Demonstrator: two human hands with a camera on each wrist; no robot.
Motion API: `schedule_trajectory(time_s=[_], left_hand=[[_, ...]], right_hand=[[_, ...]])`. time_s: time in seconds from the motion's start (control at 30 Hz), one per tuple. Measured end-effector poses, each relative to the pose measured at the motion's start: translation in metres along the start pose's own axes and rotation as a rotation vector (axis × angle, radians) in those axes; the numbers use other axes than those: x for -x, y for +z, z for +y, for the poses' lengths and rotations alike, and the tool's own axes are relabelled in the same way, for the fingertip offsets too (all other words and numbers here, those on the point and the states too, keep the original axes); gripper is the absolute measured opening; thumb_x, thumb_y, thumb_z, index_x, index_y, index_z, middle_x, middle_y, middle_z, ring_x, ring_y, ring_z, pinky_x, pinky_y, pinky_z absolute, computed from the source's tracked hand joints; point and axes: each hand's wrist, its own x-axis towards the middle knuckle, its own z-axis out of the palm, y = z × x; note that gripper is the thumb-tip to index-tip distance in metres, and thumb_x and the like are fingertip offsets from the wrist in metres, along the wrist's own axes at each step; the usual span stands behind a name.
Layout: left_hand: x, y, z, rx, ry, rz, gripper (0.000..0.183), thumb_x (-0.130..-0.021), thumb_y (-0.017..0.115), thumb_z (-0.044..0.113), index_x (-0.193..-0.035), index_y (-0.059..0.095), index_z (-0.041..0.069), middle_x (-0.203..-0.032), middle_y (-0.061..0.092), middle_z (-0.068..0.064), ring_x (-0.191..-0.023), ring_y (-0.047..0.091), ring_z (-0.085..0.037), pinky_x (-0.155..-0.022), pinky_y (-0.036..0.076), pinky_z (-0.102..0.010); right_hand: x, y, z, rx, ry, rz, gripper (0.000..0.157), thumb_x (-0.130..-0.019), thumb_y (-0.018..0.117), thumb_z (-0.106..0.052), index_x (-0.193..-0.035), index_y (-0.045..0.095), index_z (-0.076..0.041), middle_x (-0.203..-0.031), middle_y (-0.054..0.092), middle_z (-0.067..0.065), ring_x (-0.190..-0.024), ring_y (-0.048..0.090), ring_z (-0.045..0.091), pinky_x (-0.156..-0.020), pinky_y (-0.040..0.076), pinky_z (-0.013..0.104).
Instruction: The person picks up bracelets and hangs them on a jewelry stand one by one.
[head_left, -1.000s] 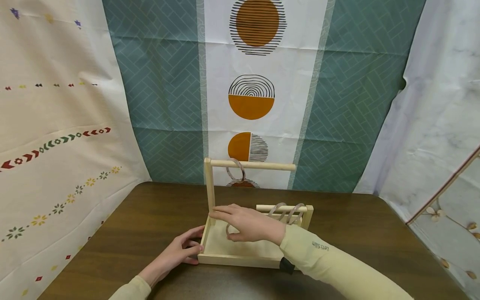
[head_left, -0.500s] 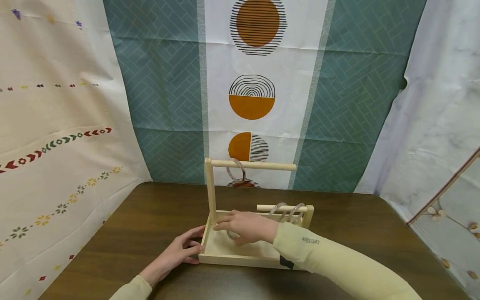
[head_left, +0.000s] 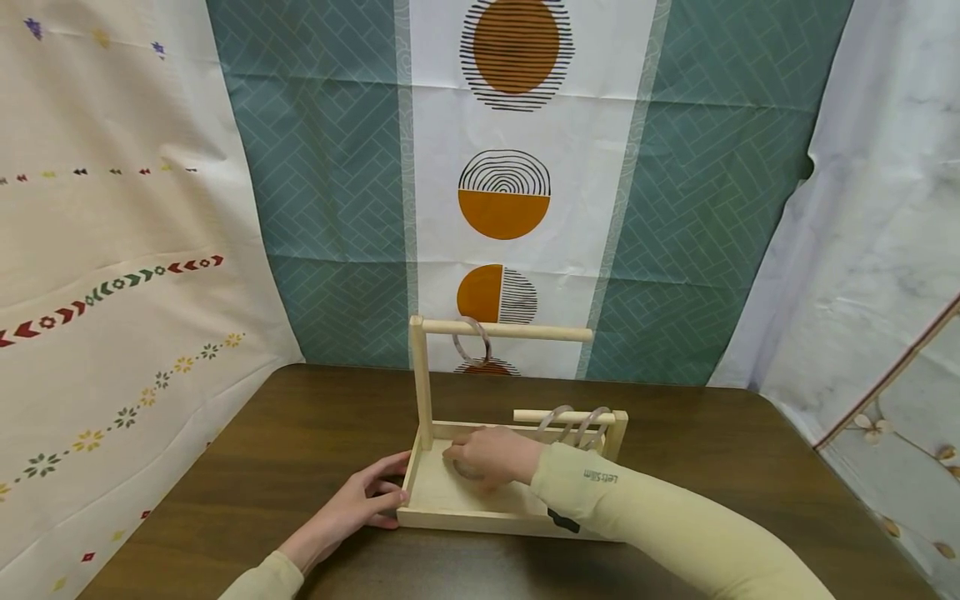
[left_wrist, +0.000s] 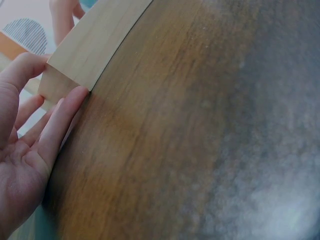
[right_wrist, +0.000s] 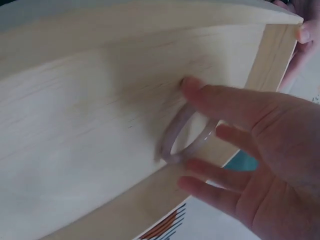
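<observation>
A pale wooden stand has a shallow tray (head_left: 480, 522) at its base. My left hand (head_left: 360, 500) holds the tray's near left corner, fingers along the end wall; in the left wrist view its thumb and fingertips press the wooden corner. My right hand (head_left: 497, 457) reaches down into the tray, fingers bent downward. Under it is a pinkish translucent bangle (right_wrist: 172, 132), low by the tray's back wall. The thumb and index finger of the right hand lie about the bangle, its other fingers spread at the wall. Part of the bangle is hidden behind the hand.
A tall post (head_left: 421, 383) carries an upper bar (head_left: 532, 332), where one bangle (head_left: 458, 346) hangs. A lower bar (head_left: 528, 415) at the right holds more bangles (head_left: 596, 425). The stand rests on a dark wooden table (head_left: 697, 467) with patterned cloths behind and beside it.
My right hand has moved down and slightly right, away from the post and deeper into the tray, with the bangle showing lower too. The left hand stays at the corner.
</observation>
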Motion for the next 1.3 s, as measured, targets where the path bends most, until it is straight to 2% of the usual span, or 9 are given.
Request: schedule_trajectory(time_s=[0.17, 0.27, 0.47, 0.57, 0.77, 1.03, 1.17, 1.3], left_hand=[[0.0000, 0.0006, 0.0004, -0.001, -0.002, 0.005, 0.071, -0.096, 0.066, 0.027, -0.155, 0.031, 0.013, -0.152, 0.035, -0.024, -0.112, 0.060, -0.019, -0.080, 0.060, -0.041], [0.0000, 0.0009, 0.0003, 0.001, 0.000, 0.004, 0.070, -0.096, 0.066, 0.026, -0.155, 0.031, 0.013, -0.152, 0.035, -0.024, -0.112, 0.060, -0.019, -0.080, 0.060, -0.041], [0.0002, 0.0013, 0.0010, -0.007, 0.001, 0.002, 0.070, -0.096, 0.065, 0.026, -0.155, 0.031, 0.013, -0.152, 0.035, -0.024, -0.111, 0.060, -0.019, -0.080, 0.060, -0.041], [0.0002, 0.0014, 0.0011, -0.010, 0.002, 0.000, 0.069, -0.096, 0.065, 0.026, -0.156, 0.030, 0.013, -0.152, 0.035, -0.024, -0.111, 0.060, -0.019, -0.080, 0.060, -0.041], [0.0003, 0.0015, 0.0011, -0.013, 0.007, 0.001, 0.069, -0.097, 0.064, 0.025, -0.155, 0.031, 0.013, -0.152, 0.035, -0.024, -0.112, 0.060, -0.021, -0.080, 0.060, -0.041], [0.0000, 0.0014, 0.0009, -0.005, 0.005, 0.000, 0.069, -0.097, 0.064, 0.025, -0.156, 0.030, 0.013, -0.152, 0.035, -0.025, -0.112, 0.060, -0.020, -0.080, 0.060, -0.041], [-0.0002, 0.0013, 0.0010, -0.005, 0.007, 0.001, 0.069, -0.097, 0.064, 0.025, -0.156, 0.030, 0.013, -0.152, 0.035, -0.024, -0.111, 0.060, -0.020, -0.080, 0.060, -0.041], [0.0000, 0.0013, 0.0011, -0.007, 0.008, -0.001, 0.069, -0.097, 0.064, 0.025, -0.156, 0.030, 0.013, -0.152, 0.035, -0.024, -0.111, 0.059, -0.020, -0.080, 0.060, -0.041]], right_hand=[[-0.0025, 0.0004, -0.0021, 0.041, 0.080, -0.023, 0.071, -0.066, 0.092, -0.027, -0.129, 0.060, -0.029, -0.117, 0.065, -0.008, -0.099, 0.067, 0.013, -0.077, 0.059, 0.032], [-0.0028, -0.0007, -0.0017, 0.025, 0.098, -0.042, 0.072, -0.065, 0.092, -0.027, -0.129, 0.060, -0.029, -0.117, 0.066, -0.007, -0.099, 0.067, 0.013, -0.076, 0.059, 0.032], [-0.0014, -0.0003, 0.0009, -0.021, 0.016, -0.028, 0.073, -0.066, 0.092, -0.018, -0.131, 0.061, -0.025, -0.126, 0.065, -0.004, -0.109, 0.065, 0.011, -0.094, 0.053, 0.024], [-0.0017, -0.0001, 0.0008, -0.038, -0.029, -0.024, 0.072, -0.069, 0.090, -0.014, -0.132, 0.060, -0.028, -0.131, 0.063, -0.006, -0.114, 0.063, 0.010, -0.097, 0.051, 0.023], [-0.0032, -0.0030, -0.0025, -0.012, -0.080, -0.015, 0.064, -0.076, 0.085, -0.014, -0.131, 0.061, -0.033, -0.127, 0.066, -0.008, -0.108, 0.066, 0.011, -0.092, 0.054, 0.026], [-0.0050, -0.0064, -0.0065, 0.058, -0.100, -0.006, 0.061, -0.077, 0.083, -0.014, -0.129, 0.063, -0.039, -0.120, 0.068, -0.011, -0.095, 0.068, 0.009, -0.080, 0.057, 0.026], [-0.0070, -0.0054, -0.0067, 0.088, -0.105, -0.004, 0.060, -0.077, 0.082, -0.016, -0.128, 0.063, -0.040, -0.120, 0.068, -0.011, -0.096, 0.068, 0.009, -0.081, 0.058, 0.027], [-0.0081, -0.0046, -0.0065, 0.067, -0.138, 0.001, 0.056, -0.078, 0.082, -0.014, -0.126, 0.064, -0.037, -0.122, 0.068, -0.010, -0.097, 0.068, 0.009, -0.085, 0.057, 0.026]])
